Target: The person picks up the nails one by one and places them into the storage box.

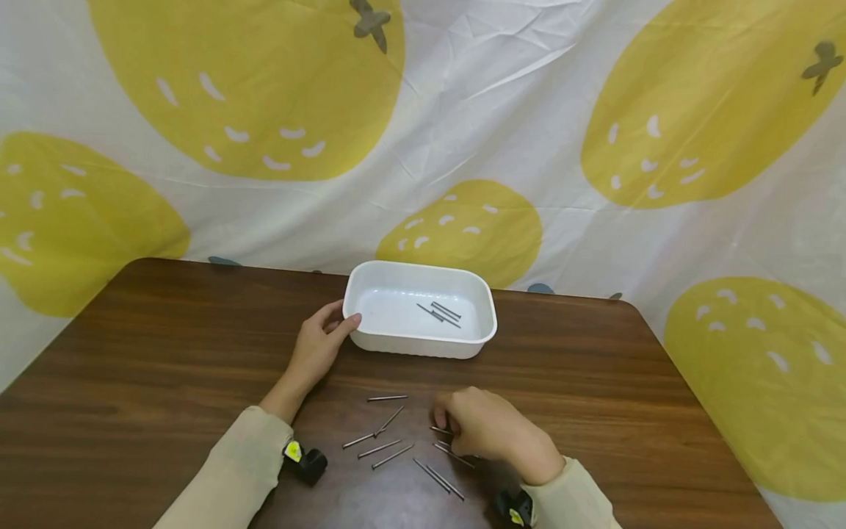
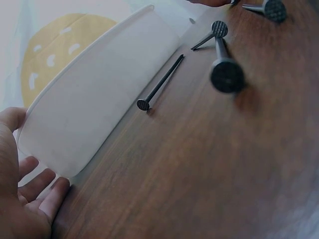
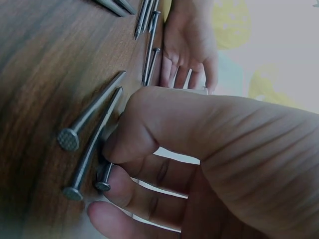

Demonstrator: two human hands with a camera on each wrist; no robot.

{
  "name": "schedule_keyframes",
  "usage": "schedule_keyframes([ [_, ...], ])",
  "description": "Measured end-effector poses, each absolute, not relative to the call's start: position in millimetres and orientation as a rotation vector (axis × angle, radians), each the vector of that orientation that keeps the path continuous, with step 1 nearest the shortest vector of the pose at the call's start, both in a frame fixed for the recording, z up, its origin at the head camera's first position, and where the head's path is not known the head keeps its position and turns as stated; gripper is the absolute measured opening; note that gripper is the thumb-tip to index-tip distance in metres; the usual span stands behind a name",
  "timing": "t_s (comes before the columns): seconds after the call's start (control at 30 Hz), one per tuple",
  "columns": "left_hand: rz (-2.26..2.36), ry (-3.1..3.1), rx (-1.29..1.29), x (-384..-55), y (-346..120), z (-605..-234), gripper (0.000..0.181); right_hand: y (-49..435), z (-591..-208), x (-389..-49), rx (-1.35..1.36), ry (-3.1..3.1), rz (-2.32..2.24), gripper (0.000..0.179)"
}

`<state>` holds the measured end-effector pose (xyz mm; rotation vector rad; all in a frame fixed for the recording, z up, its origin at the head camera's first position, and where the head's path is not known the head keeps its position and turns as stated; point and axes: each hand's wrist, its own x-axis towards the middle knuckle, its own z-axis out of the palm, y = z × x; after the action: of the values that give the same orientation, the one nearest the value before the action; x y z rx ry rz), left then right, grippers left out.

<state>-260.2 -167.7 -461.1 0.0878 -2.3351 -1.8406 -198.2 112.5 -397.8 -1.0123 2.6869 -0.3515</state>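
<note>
A white rectangular container (image 1: 410,345) stands toward the back of the table, with several nails (image 1: 446,310) lying inside at its right. My left hand (image 1: 316,347) grips its left end, thumb over the rim and fingers against the outer wall, as the left wrist view also shows. My right hand (image 1: 492,430) is low over the table in front of the container, pinching a steel nail (image 3: 103,185) between thumb and fingers. Two more nails lie right beside those fingertips; the nearer one (image 3: 89,149) has its flat head toward the camera.
Several loose nails (image 1: 379,449) lie scattered between my forearms, pointing various ways. Two nails (image 1: 439,479) lie side by side near the right wrist. A curtain with yellow fruit print (image 1: 463,228) hangs behind the brown wooden table (image 1: 198,338).
</note>
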Motion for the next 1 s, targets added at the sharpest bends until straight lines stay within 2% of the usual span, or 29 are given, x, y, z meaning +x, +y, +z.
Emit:
schedule_keyframes([
  [0.4, -1.833, -2.327, 0.064, -262.6, -171.0, -453.5, 0.057, 109.9, -394.0, -200.7, -1.036, 2.706, -0.345, 0.033],
  [1.0, -1.841, -2.341, 0.096, -259.2, -167.9, -460.9, 0.059, 115.7, -396.3, -199.1, -1.098, 2.722, -0.297, 0.030],
])
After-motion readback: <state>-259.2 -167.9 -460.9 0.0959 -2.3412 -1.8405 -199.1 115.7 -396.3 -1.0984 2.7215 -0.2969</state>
